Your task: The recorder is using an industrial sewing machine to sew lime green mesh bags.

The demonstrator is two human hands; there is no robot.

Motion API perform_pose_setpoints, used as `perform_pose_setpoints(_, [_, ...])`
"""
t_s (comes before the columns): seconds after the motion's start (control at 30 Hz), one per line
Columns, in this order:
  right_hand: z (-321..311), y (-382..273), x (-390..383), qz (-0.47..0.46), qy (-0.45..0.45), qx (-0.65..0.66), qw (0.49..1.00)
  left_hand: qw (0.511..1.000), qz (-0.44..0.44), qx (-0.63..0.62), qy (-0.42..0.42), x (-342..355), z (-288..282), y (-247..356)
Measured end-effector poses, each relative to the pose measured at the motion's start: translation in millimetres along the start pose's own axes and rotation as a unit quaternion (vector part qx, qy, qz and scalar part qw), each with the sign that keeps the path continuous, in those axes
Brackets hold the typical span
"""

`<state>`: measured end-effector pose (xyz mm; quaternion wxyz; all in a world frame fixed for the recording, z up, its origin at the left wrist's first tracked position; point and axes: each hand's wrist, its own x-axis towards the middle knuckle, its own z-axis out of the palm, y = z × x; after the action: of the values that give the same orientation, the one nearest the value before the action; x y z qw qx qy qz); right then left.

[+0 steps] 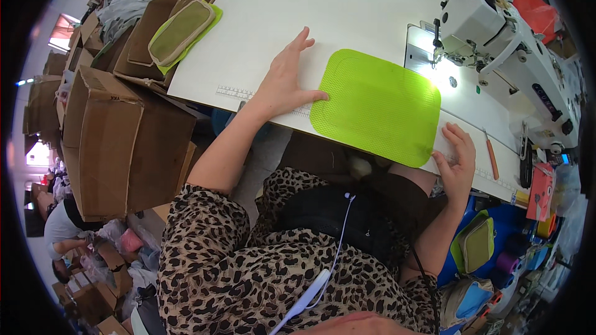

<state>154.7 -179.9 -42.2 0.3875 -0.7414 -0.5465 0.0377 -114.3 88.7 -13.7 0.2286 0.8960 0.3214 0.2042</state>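
Note:
A bright lime-green textured fabric panel (375, 108) with rounded corners lies flat at the front edge of the white sewing table (298, 0). My left hand (284, 84) is open beside it, fingers spread, the thumb tip on the panel's left edge. At the panel's lower right corner is my right hand (458, 158), fingers apart and thumb at the edge; neither hand grips the fabric. Just beyond the panel's right side stands a white sewing machine (490, 31), its lamp lighting the needle area.
An olive and lime-green pouch piece (182, 33) rests at the table's left end, by cardboard boxes (105, 142). An orange-handled awl-like tool (492, 156) and black snips (526, 161) lie at right. Another pouch piece (476, 245) sits in a blue bin below. A person (65, 229) bends at far left.

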Motion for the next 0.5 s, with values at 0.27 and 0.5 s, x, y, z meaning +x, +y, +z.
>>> perform_pose_setpoints(0.27, [2, 2, 0, -0.002, 0.008, -0.011, 1.000, 0.979, -0.037, -0.182, 0.088, 2, 2, -23])
perform_pose_setpoints(0.5, [1, 3, -2, -0.002, 0.010, -0.010, 1.000, 0.978, -0.011, -0.198, 0.059, -1, 3, -13])
